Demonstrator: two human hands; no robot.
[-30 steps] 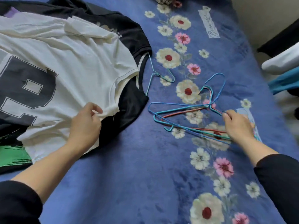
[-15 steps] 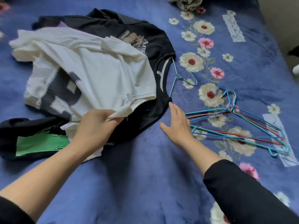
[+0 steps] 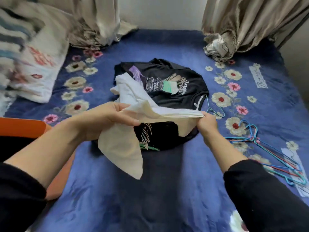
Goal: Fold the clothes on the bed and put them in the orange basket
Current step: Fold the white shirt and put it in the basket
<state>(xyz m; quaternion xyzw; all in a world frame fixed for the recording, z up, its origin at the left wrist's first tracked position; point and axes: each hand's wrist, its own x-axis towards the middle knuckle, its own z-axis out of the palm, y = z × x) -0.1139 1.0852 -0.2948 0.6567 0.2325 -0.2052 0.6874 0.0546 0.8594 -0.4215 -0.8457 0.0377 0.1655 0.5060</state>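
Both hands gripped the white shirt [image 3: 133, 101]: left hand [image 3: 110, 119], right hand [image 3: 206, 123]. Folding just begun; next, spread it flat on the bed [image 3: 158, 198].

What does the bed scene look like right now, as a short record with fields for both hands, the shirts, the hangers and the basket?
left hand: grips the white shirt
right hand: pinches its edge
white shirt: stretched between both hands, unfolded, one part hanging down
black shirt: spread on the blanket, beneath the white shirt
hangers: wire pile on the blanket's right side, one more by the black shirt's collar
orange basket: left edge, partly in view
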